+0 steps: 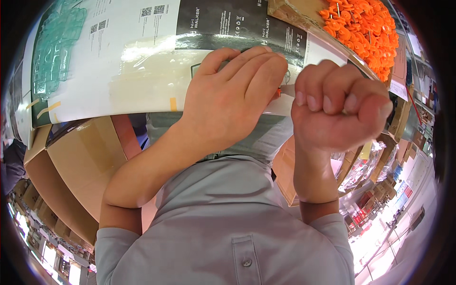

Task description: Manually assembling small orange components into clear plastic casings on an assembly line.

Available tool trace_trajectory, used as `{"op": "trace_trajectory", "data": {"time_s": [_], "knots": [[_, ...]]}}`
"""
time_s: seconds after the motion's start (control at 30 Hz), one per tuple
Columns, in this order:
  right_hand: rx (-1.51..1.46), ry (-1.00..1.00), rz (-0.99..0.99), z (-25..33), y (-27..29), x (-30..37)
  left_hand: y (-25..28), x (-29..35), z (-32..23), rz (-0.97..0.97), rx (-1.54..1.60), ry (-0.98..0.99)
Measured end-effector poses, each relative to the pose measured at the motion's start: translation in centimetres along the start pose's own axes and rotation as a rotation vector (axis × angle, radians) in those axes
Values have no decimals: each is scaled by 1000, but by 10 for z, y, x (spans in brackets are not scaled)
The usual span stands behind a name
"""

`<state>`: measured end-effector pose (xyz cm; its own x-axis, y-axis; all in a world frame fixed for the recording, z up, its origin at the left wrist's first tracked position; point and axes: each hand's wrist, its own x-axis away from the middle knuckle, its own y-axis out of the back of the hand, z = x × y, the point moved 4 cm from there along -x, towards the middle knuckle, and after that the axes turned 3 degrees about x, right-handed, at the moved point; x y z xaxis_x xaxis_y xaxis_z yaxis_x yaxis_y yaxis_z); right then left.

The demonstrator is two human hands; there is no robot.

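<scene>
My left hand [232,97] lies flat, its grip loose, pinning a flat white and black printed carton [142,57] steady. My right hand [339,111] is fisted beside it; a small orange plastic piece [277,93] shows between them. Whether the fist holds anything, I cannot tell.
</scene>
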<state>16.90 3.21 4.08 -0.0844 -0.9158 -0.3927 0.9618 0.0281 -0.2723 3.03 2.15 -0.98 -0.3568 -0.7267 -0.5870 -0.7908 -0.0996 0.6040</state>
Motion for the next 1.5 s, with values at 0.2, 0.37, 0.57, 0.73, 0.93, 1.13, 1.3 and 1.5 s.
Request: {"op": "trace_trajectory", "data": {"time_s": [0.2, 0.37, 0.57, 0.73, 0.93, 1.13, 1.3, 1.5], "knots": [[322, 21, -83, -5, -10, -5, 7, -8, -6, 29, 6, 24], [266, -162, -113, -17, -12, -19, 12, -10, -11, 97, 24, 96], [-163, -286, -160, -2, 13, -20, 21, -13, -14, 126, 43, 76], [785, -74, 144, 24, 19, 0, 24, 1, -9, 178, 3, 161], [1154, -304, 376, -2, 50, 18, 25, 0, -4, 240, -25, 202], [1070, -297, 392, 7, 33, 9, 31, -12, -3, 269, -64, 195], [1150, -369, 327, 7, 53, 21, 41, -31, 1, 298, -103, 146], [1014, -344, 199, 22, 67, 43, 88, -85, 92, 419, -180, 380]]}}
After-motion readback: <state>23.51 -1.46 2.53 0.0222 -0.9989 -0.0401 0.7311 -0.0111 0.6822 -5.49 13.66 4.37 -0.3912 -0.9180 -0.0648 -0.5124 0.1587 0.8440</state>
